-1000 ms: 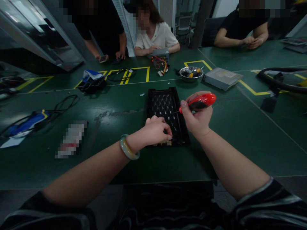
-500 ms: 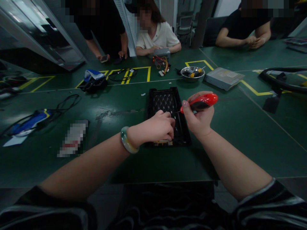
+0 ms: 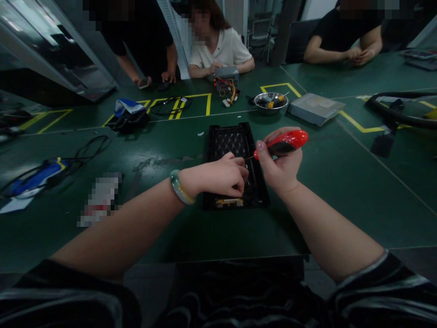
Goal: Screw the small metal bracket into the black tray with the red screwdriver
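Note:
My right hand (image 3: 283, 166) is closed round the red and black handle of a screwdriver (image 3: 288, 141). Its thin shaft points left over a black rectangular casing (image 3: 229, 136) that lies on the green table. Over the middle of this casing, my left hand (image 3: 227, 176) has its fingers curled and pressed together near the shaft's end. Whatever these fingers pinch is hidden, and so is the screwdriver's tip. At the casing's near end shows a small orange-yellow circuit piece (image 3: 229, 202). A green and white bangle (image 3: 180, 187) circles my left wrist.
Beyond the casing stand a metal bowl of tools (image 3: 270, 109), a flat grey metal box (image 3: 316, 111) and a power supply with wires (image 3: 227, 78). A blurred flat item (image 3: 102, 196) and a blue cabled thing (image 3: 39, 175) lie left. Several people are across the table (image 3: 164, 150).
The whole view has shifted slightly. My left hand has lifted a little off the casing's near end, uncovering more of the orange-yellow piece. My right hand keeps its hold on the screwdriver.

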`<state>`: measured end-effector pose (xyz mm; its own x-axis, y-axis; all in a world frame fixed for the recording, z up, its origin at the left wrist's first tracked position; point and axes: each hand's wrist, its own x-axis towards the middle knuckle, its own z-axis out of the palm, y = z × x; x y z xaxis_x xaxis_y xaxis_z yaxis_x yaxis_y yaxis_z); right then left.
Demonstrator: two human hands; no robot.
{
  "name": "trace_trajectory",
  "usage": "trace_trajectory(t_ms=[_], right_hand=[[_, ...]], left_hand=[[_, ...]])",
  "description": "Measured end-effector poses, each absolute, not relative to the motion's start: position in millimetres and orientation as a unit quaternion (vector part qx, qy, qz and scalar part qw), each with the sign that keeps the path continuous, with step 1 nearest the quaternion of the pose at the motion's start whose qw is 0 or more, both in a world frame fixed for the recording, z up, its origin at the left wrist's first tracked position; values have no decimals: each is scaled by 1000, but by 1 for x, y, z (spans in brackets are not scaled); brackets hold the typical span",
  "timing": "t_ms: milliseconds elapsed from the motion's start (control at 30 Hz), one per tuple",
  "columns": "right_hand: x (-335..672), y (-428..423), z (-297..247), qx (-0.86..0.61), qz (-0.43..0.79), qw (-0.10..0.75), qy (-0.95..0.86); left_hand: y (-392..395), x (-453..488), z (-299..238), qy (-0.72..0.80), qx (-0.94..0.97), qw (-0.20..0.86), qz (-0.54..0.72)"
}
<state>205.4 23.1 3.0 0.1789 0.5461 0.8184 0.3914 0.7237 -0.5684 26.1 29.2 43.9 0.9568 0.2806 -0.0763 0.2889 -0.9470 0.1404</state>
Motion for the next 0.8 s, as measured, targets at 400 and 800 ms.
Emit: trace_trajectory(t_ms=[400,800], right_hand=[[208,27,-4,-374,64,694,-612],[212,33,-8,-402,38,708,-579]], left_hand=[[29,24,32,156,985,78,-9],[22,18,33,188,979,57,52]])
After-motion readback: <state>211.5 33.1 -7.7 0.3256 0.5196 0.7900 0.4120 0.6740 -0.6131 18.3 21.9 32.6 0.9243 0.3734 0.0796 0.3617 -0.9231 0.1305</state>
